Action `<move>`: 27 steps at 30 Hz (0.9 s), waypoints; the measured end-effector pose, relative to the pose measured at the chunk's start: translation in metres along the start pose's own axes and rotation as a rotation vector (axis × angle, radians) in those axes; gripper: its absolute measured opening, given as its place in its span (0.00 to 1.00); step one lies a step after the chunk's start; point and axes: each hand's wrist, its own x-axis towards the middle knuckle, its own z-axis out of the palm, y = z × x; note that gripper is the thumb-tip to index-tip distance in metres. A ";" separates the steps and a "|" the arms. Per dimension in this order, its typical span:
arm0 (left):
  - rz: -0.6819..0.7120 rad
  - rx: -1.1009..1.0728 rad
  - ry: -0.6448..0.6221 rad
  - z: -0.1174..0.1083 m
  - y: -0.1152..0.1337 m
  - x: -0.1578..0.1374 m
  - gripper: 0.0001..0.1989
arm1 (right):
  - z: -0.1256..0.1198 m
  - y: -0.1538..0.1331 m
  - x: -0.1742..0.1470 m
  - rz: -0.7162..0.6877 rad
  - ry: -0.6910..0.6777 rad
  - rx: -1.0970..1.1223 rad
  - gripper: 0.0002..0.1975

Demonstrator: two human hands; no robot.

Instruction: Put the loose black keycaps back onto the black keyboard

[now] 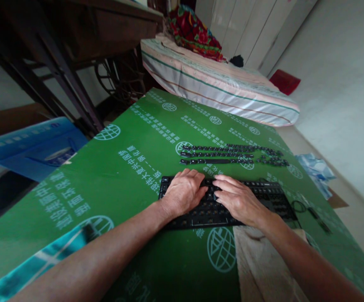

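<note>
Left hand: fingers bent close together over the left part of the keyboard; whether they pinch a key cannot be told. The keyboard lies flat on the green table; expect a light, stiff body with fragile bare sockets. Steady it by the outer edges. Loose keys, in rows beyond it, should be small, hard and slippery; grasp by opposite sides. Right hand: fingers slightly spread over the keyboard's middle; any pinch is hidden.
</note>
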 end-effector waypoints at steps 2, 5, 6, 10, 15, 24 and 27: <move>-0.001 0.000 -0.001 0.000 0.000 0.000 0.14 | 0.000 0.000 0.000 0.005 0.015 0.012 0.09; 0.008 0.004 0.012 0.002 -0.001 0.000 0.14 | 0.001 -0.001 -0.001 0.014 0.023 0.026 0.09; 0.012 0.005 0.018 0.002 -0.001 0.000 0.14 | 0.002 -0.001 -0.001 0.016 0.023 0.029 0.09; 0.017 0.005 0.022 0.004 -0.002 0.000 0.14 | 0.003 0.000 -0.002 0.024 0.016 0.036 0.09; 0.014 0.002 0.022 0.004 -0.002 0.000 0.14 | 0.003 -0.002 -0.002 0.050 0.012 0.027 0.09; 0.138 0.009 0.165 0.004 0.007 -0.007 0.13 | 0.018 -0.009 -0.014 0.134 0.202 0.013 0.10; 0.138 -0.016 0.133 0.004 0.010 -0.006 0.13 | 0.021 -0.011 -0.016 0.148 0.241 0.014 0.10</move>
